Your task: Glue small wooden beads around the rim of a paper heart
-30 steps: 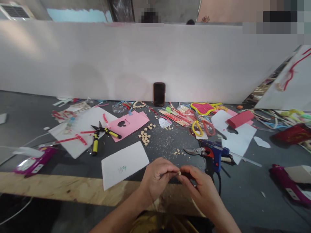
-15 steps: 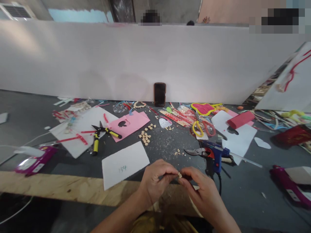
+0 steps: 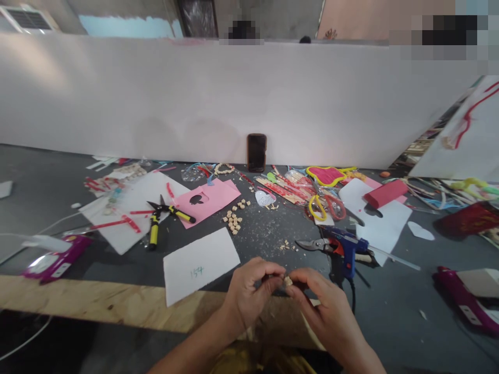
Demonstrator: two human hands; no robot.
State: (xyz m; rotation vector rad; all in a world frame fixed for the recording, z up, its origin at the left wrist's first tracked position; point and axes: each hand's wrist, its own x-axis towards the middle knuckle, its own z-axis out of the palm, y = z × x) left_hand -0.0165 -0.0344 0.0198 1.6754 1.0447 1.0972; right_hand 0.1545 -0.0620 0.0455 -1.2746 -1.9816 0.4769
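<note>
Between my fingertips is a small pale wooden piece [image 3: 288,281], too small to make out fully. My left hand [image 3: 253,290] pinches at its left side, thumb and forefinger together. My right hand [image 3: 322,296] holds it from the right, also in a pinch. Both hands are over the table's front edge. Ahead of them lies a heap of similar small wooden pieces [image 3: 234,221], with smaller bits [image 3: 287,244] nearer my hands. To the left rests a white card [image 3: 202,266] with green writing. Pruning shears [image 3: 315,244] and a blue glue gun [image 3: 351,249] lie to the right.
Yellow-handled pliers [image 3: 155,228], pink paper [image 3: 210,200] and a purple device [image 3: 58,259] are on the left. A phone [image 3: 256,152] leans on the white partition [image 3: 187,98]. Scissors [image 3: 326,205], red-patterned sticks [image 3: 283,189] and another purple device [image 3: 468,301] are on the right.
My hands stay in nearly the same place, with slight finger movement around the small wooden piece. A little more of it shows now. The things on the table have not moved.
</note>
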